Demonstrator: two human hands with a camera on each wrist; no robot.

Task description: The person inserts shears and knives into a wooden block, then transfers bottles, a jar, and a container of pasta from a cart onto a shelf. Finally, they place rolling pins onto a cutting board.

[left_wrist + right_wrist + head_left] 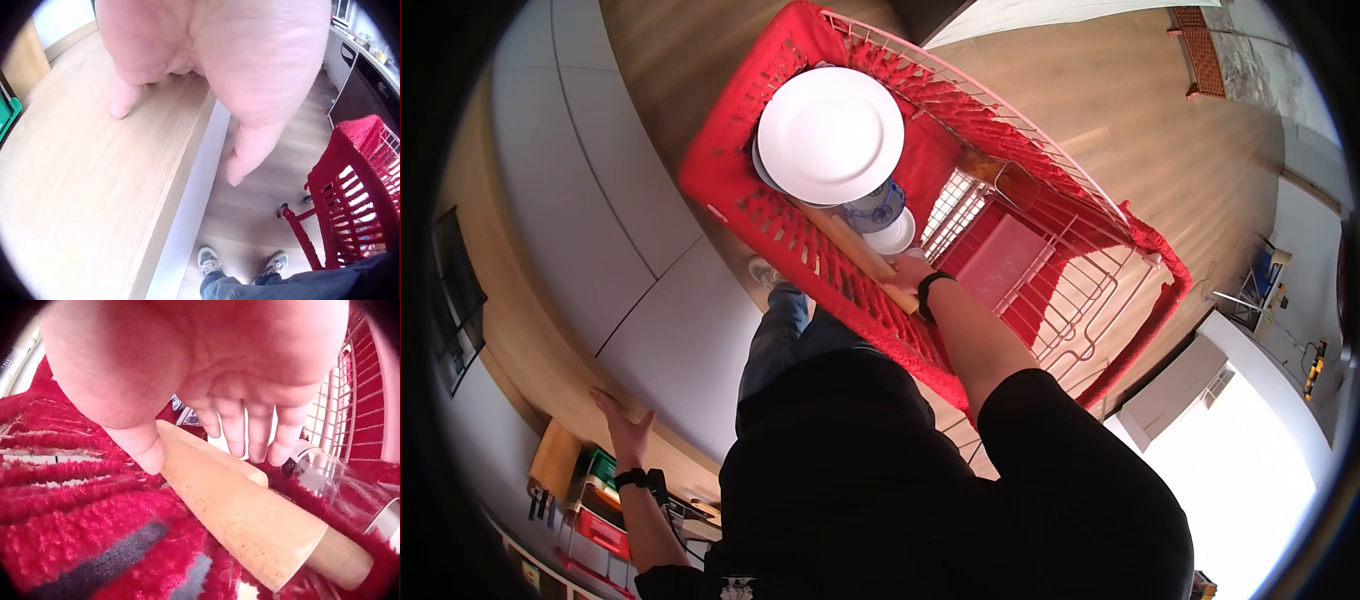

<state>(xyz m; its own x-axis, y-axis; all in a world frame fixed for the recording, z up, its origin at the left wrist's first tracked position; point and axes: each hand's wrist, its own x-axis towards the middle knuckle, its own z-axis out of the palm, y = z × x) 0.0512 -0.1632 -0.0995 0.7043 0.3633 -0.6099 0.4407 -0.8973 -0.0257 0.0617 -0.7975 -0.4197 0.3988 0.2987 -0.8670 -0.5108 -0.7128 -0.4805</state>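
Observation:
In the head view, the right hand (912, 278) is at a wooden rolling pin (850, 243) leaning along the inside of a red cart (750, 215). Seen from the right wrist, the thumb of the right hand (194, 381) touches the pin (237, 506), while the fingers extend past its other side, not wrapped round it. White plates (830, 135), a blue-patterned bowl (875, 207) and a small white dish (892, 235) sit near the pin. The left hand (628, 432) is at the counter edge; in the left wrist view, that hand (212, 50) has spread digits, one on the wooden top (94, 187).
A pink flat box (1000, 262) and a clear glass (319, 472) are in the cart. Cabinet fronts (590, 160) run beside the person's legs. A knife block (555, 460) and a red rack (603, 533) stand beyond the left arm.

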